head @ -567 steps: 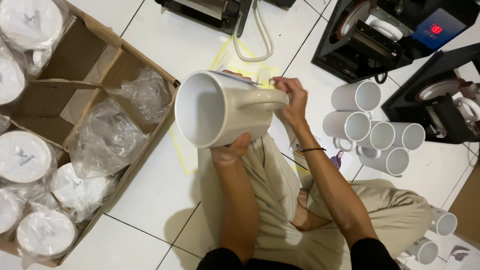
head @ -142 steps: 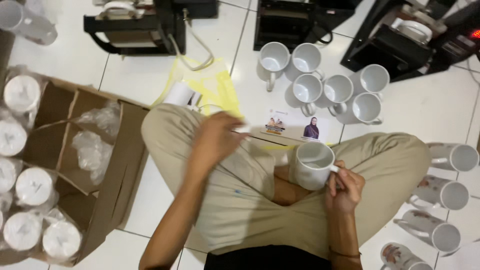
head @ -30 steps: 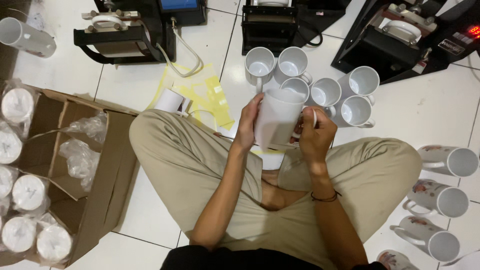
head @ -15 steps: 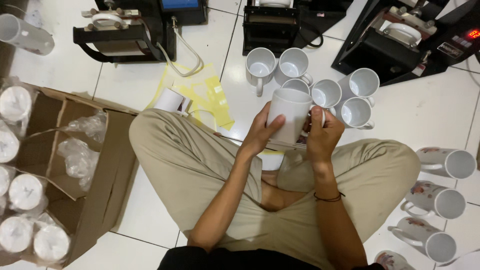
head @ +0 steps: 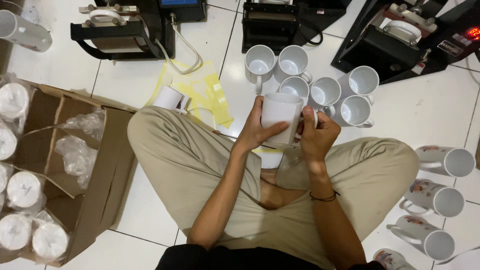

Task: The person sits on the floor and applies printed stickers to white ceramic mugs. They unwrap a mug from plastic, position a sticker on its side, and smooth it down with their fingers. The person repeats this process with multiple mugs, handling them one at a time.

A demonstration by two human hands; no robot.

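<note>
Both hands have carried the white mug [head: 281, 117] slightly farther forward, toward the 6 empty mugs [head: 310, 80] at 12 o'clock. Left hand [head: 257, 131] wraps its side while right hand [head: 316, 137] grips near the handle, keeping it upright above the lap.

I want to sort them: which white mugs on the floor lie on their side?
The printed mugs at the person's right lie sideways; the plain mugs ahead stand upright.
</note>
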